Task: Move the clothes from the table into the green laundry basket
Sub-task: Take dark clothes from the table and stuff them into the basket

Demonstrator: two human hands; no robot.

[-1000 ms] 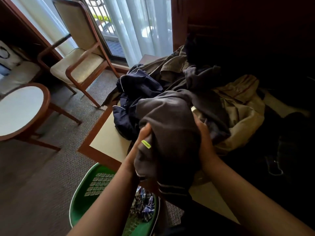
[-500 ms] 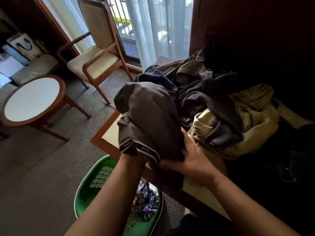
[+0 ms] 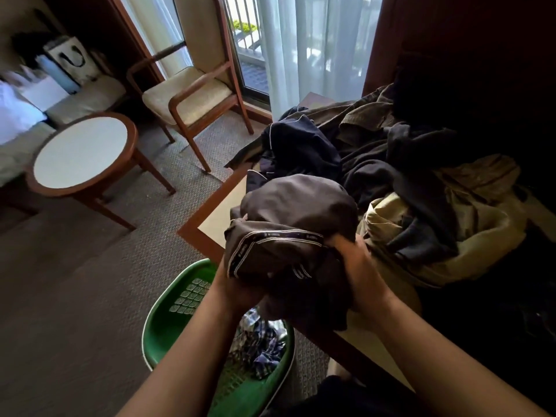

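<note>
A bunched dark grey garment (image 3: 294, 224) with a striped waistband is held over the table's near corner. My left hand (image 3: 237, 290) grips it from below on the left, and my right hand (image 3: 358, 266) clutches it on the right. Below them on the floor stands the green laundry basket (image 3: 177, 323), with a blue checked cloth (image 3: 258, 341) inside. On the table (image 3: 216, 212) behind the garment lies a pile of clothes (image 3: 421, 188): navy, dark grey, olive and beige pieces.
A round white-topped side table (image 3: 81, 152) stands to the left on the carpet. A wooden armchair (image 3: 192, 97) is by the curtained window. Dark furniture fills the right side. A white bag (image 3: 72, 58) sits on a seat at far left.
The grey garment has been gathered into a tighter bundle and brought nearer, toward the table's corner above the basket. My right hand has shifted from under it to its right side.
</note>
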